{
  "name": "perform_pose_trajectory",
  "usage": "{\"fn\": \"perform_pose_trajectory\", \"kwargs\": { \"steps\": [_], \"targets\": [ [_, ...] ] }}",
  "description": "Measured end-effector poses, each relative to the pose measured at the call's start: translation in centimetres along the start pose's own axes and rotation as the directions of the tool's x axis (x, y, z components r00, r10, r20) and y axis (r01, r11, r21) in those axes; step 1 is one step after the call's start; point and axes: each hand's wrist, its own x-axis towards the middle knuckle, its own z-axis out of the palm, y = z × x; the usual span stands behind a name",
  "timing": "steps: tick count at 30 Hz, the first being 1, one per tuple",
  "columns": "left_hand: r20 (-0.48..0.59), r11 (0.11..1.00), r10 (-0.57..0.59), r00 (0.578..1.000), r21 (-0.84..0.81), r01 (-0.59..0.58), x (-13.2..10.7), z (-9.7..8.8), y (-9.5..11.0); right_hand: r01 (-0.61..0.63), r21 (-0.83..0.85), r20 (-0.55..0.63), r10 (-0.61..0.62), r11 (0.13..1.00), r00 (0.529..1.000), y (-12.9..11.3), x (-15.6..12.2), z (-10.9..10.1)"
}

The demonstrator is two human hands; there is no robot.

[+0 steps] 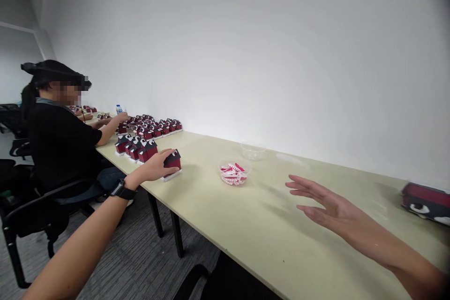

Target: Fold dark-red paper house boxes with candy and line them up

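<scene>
My left hand grips a small model house with dark red walls, a dark roof and a white base. The house stands at the table's front edge, beside a row of similar houses. Above the table on the right, my right hand is open and holds nothing, its fingers stretched towards the left. Between my hands sits a clear plastic bowl with red and white pieces in it. A second clear container stands behind it.
Many more houses crowd the far left of the table, near a water bottle. A co-worker in a black top sits there. A dark red and black object lies at the right edge. The wall borders the table's back.
</scene>
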Motion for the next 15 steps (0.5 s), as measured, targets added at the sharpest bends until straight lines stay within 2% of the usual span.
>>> {"fn": "perform_pose_trajectory", "kwargs": {
  "steps": [3, 7, 10, 12, 13, 15],
  "targets": [
    [-0.093, 0.992, -0.041, 0.995, 0.114, 0.052, 1.5, 0.8, -2.6, -0.016, -0.014, 0.011, 0.017, 1.0, 1.0, 0.3, 0.0, 0.0],
    [-0.112, 0.983, -0.083, 0.99, 0.156, 0.1, 2.8, 0.6, -5.6, -0.022, -0.005, 0.013, 0.022, 1.0, 1.0, 0.3, 0.0, -0.1],
    [-0.14, 0.98, -0.083, 0.987, 0.169, 0.107, 3.2, 0.4, -6.3, -0.04, -0.027, -0.015, 0.039, 0.999, 0.999, -0.1, 0.0, -0.3],
    [-0.244, 0.98, -0.038, 0.969, 0.179, 0.084, 3.7, 0.7, -5.0, -0.056, -0.064, -0.048, 0.053, 0.996, 0.997, -0.6, 0.0, -0.4],
    [-0.318, 0.982, 0.023, 0.948, 0.186, 0.038, 4.1, 0.9, -3.6, -0.057, -0.087, -0.067, 0.051, 0.995, 0.996, -0.8, 0.0, -0.4],
    [-0.427, 0.971, 0.215, 0.879, 0.187, -0.147, 5.0, 1.4, 0.9, -0.036, -0.137, -0.11, 0.021, 0.99, 0.994, -1.3, 0.0, -0.4]
  ]
}}
